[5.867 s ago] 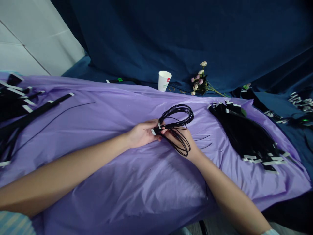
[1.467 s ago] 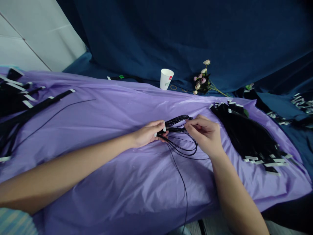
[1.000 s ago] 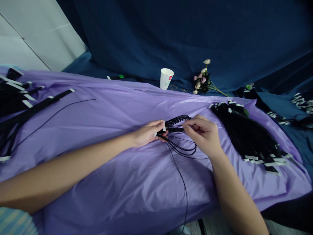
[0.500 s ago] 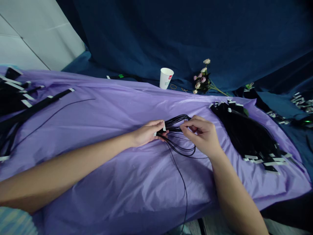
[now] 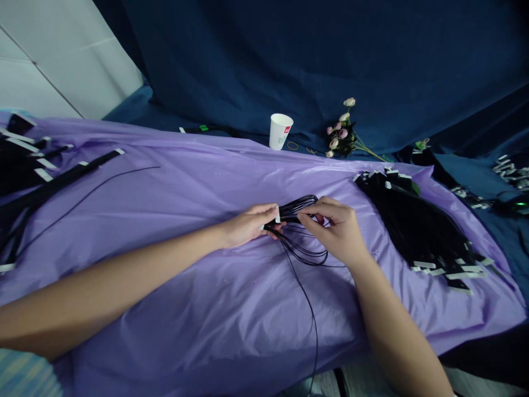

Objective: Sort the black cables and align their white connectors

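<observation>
My left hand [image 5: 252, 223] grips a looped bundle of thin black cables [image 5: 308, 255] over the purple sheet. White connector ends [image 5: 277, 214] stick up by its thumb. My right hand [image 5: 333, 226] pinches the middle strands of the same bundle, just right of the left fingers. The pinched spot is partly hidden by its own fingertips. One loose cable [image 5: 313, 320] hangs from the bundle down past the sheet's front edge.
Flat black cables with white ends lie in a pile [image 5: 417, 231] on the right and another [image 5: 25, 171] on the left of the purple sheet [image 5: 198, 187]. Behind stand a paper cup [image 5: 281, 132] and artificial flowers [image 5: 341, 132], near rubber bands [image 5: 292, 146].
My right hand has slid a little left along the strands, closer to my left hand. The left hand keeps its grip on the bundle in nearly the same place.
</observation>
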### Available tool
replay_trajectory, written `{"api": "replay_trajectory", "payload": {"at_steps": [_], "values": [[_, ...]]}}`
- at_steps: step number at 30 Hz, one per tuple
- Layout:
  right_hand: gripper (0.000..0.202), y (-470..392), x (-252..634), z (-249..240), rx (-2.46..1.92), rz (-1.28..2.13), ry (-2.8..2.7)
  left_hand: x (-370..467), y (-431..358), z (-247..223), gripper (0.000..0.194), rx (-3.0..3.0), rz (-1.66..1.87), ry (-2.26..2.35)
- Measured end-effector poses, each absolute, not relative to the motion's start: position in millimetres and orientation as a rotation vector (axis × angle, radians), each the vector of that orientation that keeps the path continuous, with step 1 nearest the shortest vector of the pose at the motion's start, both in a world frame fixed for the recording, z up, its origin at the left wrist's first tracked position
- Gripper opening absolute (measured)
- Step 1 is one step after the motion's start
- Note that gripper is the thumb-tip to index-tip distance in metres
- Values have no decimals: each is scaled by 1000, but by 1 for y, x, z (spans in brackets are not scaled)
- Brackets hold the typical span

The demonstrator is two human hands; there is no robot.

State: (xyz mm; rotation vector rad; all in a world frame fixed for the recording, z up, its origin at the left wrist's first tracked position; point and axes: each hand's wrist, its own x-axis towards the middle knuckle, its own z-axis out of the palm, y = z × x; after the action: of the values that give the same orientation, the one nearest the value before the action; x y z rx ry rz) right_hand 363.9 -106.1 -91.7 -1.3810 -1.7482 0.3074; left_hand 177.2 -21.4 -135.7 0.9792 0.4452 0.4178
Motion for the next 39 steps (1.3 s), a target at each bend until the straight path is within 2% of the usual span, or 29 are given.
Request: {"api": "replay_trajectory", "payload": {"at_steps": [5, 30, 39], "values": [[10, -106, 361, -93, -1390, 328, -1760, 177, -21, -136, 31, 997, 409, 443], [8, -103, 359, -98, -1373, 346, -1749, 175, -20, -134, 25, 890, 421, 418], [24, -102, 390, -96, -1486, 456, -1211, 174, -18, -130, 20, 815, 478, 435]]}}
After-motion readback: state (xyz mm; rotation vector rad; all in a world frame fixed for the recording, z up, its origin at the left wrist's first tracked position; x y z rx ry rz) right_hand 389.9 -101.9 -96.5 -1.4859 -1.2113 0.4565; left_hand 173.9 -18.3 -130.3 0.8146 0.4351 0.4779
